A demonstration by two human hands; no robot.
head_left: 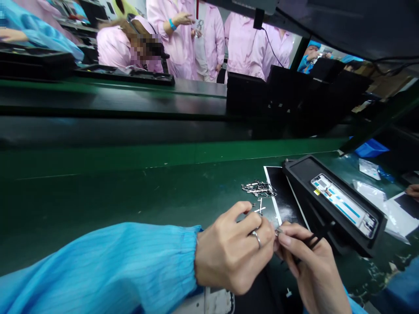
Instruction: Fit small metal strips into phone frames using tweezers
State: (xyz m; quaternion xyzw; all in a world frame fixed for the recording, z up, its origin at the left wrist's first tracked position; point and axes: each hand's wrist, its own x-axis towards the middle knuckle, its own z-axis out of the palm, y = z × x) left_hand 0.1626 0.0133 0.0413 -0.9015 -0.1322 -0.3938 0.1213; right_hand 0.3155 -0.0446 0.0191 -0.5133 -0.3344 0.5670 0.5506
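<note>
My left hand [237, 246] is closed, its fingertips pinched together against those of my right hand [306, 259]. Between the thumb and finger of the right hand shows a small metallic part [277, 232]. A slim black tool [322, 234], perhaps tweezers, also passes through the right hand; its working end is hidden. What the left fingers grip is covered by the hand itself. Just beyond the hands lies a pile of small thin metal-and-black strips [258, 188], with a few loose pieces [260, 207] nearer. Under my left wrist, a pale phone frame [212, 302] is partly visible.
On the right, a black tray [301, 168] holds a white phone housing [343, 205] with blue strips. Plastic bags [369, 192] and a blue bin [371, 148] lie beyond. A raised dark ledge [131, 100] crosses behind the green bench [98, 192]; people in pink coats are past it.
</note>
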